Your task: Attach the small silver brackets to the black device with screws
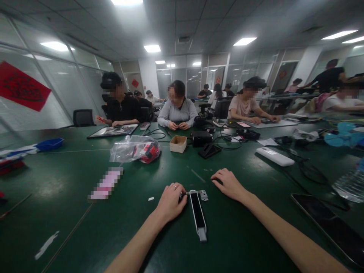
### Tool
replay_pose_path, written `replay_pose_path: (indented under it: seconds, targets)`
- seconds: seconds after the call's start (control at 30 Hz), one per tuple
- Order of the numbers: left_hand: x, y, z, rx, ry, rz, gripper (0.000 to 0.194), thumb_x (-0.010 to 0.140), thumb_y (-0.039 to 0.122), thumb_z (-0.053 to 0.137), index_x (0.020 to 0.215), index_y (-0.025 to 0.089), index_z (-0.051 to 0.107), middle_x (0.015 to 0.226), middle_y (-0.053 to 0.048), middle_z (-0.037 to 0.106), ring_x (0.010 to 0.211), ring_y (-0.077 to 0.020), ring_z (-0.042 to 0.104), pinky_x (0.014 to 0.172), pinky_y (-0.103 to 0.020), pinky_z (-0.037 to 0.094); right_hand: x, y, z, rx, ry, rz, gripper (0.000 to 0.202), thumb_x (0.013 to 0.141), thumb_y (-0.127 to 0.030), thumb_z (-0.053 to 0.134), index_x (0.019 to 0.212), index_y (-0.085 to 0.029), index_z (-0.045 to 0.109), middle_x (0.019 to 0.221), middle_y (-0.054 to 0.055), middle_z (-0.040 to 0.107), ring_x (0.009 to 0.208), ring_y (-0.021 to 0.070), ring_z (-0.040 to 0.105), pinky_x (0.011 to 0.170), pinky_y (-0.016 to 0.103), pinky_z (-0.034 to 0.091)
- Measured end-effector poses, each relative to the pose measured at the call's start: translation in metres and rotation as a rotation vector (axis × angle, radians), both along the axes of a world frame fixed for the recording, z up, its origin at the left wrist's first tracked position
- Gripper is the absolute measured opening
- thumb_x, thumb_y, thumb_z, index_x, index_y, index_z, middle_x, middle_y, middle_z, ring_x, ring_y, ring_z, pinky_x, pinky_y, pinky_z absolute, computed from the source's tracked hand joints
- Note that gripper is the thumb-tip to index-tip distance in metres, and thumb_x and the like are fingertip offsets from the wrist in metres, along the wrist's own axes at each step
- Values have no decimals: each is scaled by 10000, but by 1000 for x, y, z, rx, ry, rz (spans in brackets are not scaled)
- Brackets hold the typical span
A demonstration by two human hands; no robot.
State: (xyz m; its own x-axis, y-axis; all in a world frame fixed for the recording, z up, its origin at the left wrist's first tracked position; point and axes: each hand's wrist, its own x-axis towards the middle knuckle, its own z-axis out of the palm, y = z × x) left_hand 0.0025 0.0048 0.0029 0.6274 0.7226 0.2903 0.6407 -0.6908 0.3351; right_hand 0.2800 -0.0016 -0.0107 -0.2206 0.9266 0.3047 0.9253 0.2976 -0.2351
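Basically, green tabletop [236, 242] across the view, people seated along its far edge. Clear plastic bag [135, 149] with red and black contents, left of centre, toward far edge. Left hand [171, 201], near the middle of the near half, palm down, thumb and fingers pinching a small metallic part [181, 196], mostly hidden. Right hand [226, 183] holds nothing, fingers loosely spread and slightly bent, on the tabletop farther right. Dark phone [327, 223] lies flat by the near right corner; white device [275, 156] lies beyond it, toward the right edge. Small open box [178, 145] sits past the hands, toward far edge. Slim black-and-white device [198, 212] lies between the forearms, long side running toward near edge. Metal bracket [204, 195] at its far end, right side. White scrap [151, 198] left of left hand.
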Motion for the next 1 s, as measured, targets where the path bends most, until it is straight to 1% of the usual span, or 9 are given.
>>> replay_pose_path:
  seconds: [0.2,0.3,0.43,0.53,0.67,0.77,0.87,1.0]
  targets:
    - [0,-1,1,-7,0,10,81,851,232,482,849,185,549,920,-37,587,856,-190,523,737,-319,388,-3,-1,0,99,43,41,235,916,-250,418,924,-191,645,935,81,627,903,219,523,755,372,428]
    - [-1,-2,4,1,-1,19,72,837,237,501,851,189,553,916,-38,588,864,-197,525,739,-323,389,-15,-5,4,149,108,96,217,922,-222,410,927,-186,624,932,78,621,880,205,535,751,366,445]
    - [-3,-2,8,25,-40,30,91,842,236,498,889,185,557,959,-50,589,897,-208,525,770,-343,392,-40,-16,10,239,184,222,185,920,-184,419,948,-175,601,922,79,616,861,192,545,747,359,467]
    - [-3,-3,9,46,-94,-16,128,879,262,473,938,188,559,982,-54,594,919,-206,526,796,-347,393,-60,-25,13,318,214,340,191,923,-165,412,972,-170,596,900,78,615,847,185,543,731,343,479]
    - [0,-7,8,77,-119,-142,107,899,255,478,947,196,553,958,-41,610,908,-188,531,799,-326,393,-76,-32,15,407,197,464,181,919,-155,427,970,-148,601,845,76,615,800,176,533,712,326,482]
    - [3,-8,5,106,-135,-166,56,885,219,516,924,192,545,927,-32,618,861,-172,538,773,-307,400,-79,-34,15,439,194,509,183,916,-144,434,995,-135,599,837,80,612,791,170,533,706,311,485]
    - [4,-8,3,128,-161,-167,23,867,200,551,880,187,538,876,-22,625,813,-160,547,739,-289,408,-79,-35,16,433,202,520,192,914,-133,430,1011,-129,597,837,83,610,795,170,539,690,299,484]
    - [4,-7,1,146,-209,-174,71,837,206,598,834,189,529,824,-8,626,769,-148,556,713,-275,410,-80,-35,15,408,197,544,193,915,-133,423,1007,-133,593,852,86,616,805,172,548,694,298,484]
